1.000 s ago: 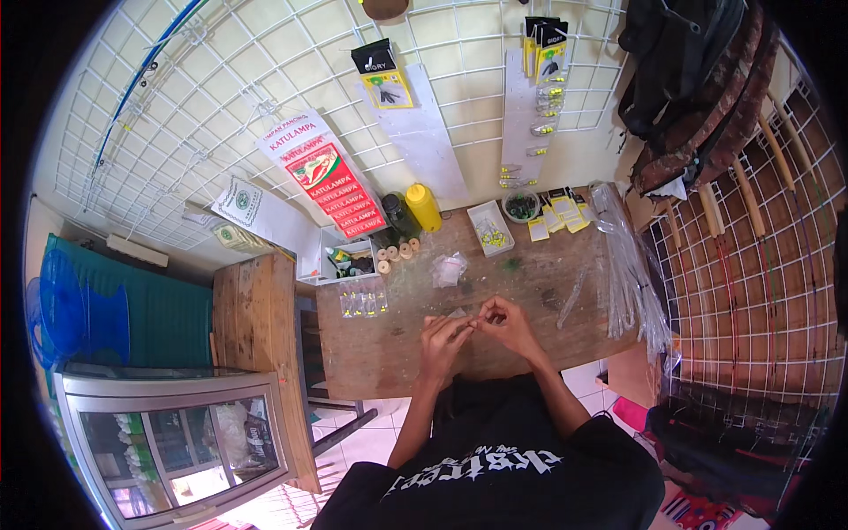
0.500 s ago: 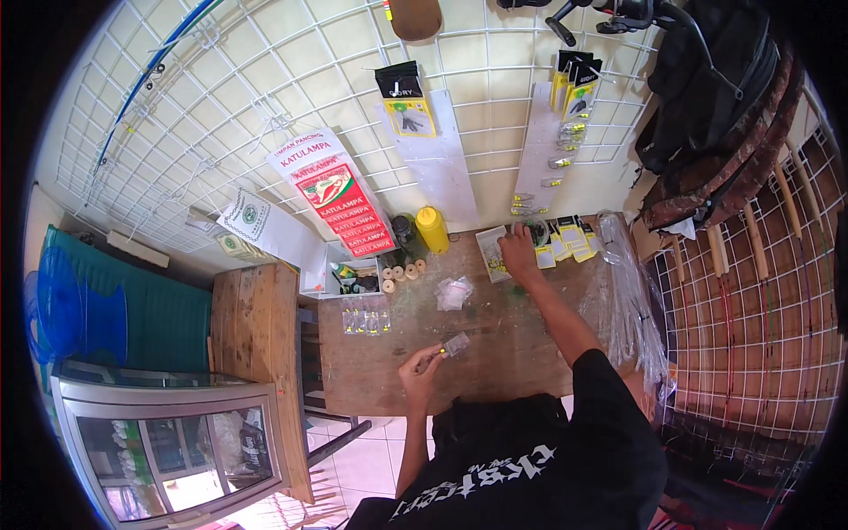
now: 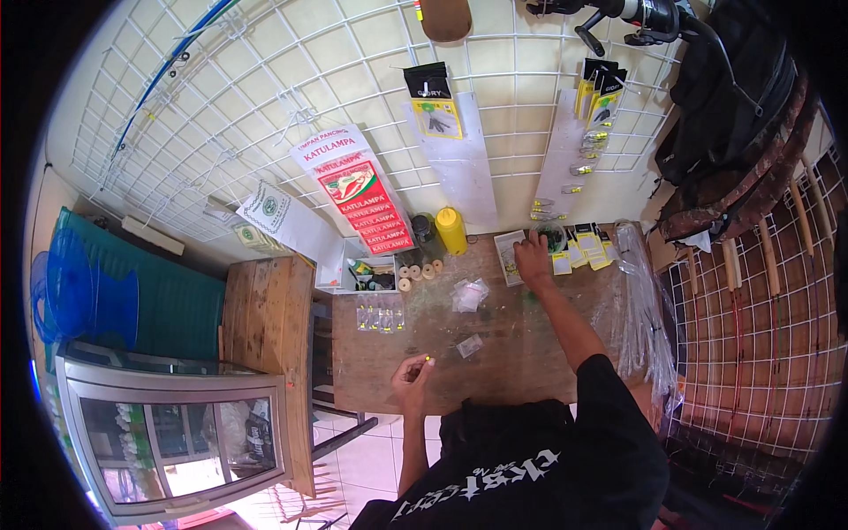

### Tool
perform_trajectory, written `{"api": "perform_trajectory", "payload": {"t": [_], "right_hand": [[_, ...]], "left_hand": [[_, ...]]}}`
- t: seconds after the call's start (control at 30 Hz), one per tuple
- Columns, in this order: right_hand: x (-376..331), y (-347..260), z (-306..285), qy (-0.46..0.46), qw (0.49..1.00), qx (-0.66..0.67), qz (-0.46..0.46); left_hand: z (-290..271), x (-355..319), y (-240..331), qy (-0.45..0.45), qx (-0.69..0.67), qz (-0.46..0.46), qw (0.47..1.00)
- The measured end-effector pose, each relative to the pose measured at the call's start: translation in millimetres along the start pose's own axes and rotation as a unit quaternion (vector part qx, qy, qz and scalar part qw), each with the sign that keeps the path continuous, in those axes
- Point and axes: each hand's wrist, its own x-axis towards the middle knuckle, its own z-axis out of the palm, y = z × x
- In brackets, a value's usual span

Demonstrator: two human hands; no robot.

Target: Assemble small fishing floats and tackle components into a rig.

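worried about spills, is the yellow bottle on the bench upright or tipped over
Upright: the yellow bottle stands on its base at the back of the wooden bench.

A brown wooden table (image 3: 495, 353) is showing its grain; a yellow bottle (image 3: 451, 230) is standing beside a dark one (image 3: 426, 231); a red banner (image 3: 358, 199) is carrying white bands and a green-and-red picture; yellow packets (image 3: 583, 252) are lying by the right hand (image 3: 533, 258); a tiny yellow bit (image 3: 427, 359) is glowing at the left hand (image 3: 412, 380); a white wire grid (image 3: 265, 97) is covering the cream wall; a black shirt (image 3: 539, 468) is bearing white lettering; a teal crate (image 3: 177, 296) is sitting beside a blue net (image 3: 75, 296).
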Motion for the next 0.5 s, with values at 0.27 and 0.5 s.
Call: {"api": "perform_trajectory", "payload": {"t": [0.27,0.5], "right_hand": [[-33.0,-1.7,-61.8,0.070,0.907,0.403,0.103],[-77.2,-38.9,-145.3,-0.031,0.689,0.718,0.098]], "left_hand": [[29.4,7.1,11.9,-0.086,-0.076,-0.003,0.993],[53.5,9.3,38.5,-0.129,-0.092,-0.003,0.987]]}}
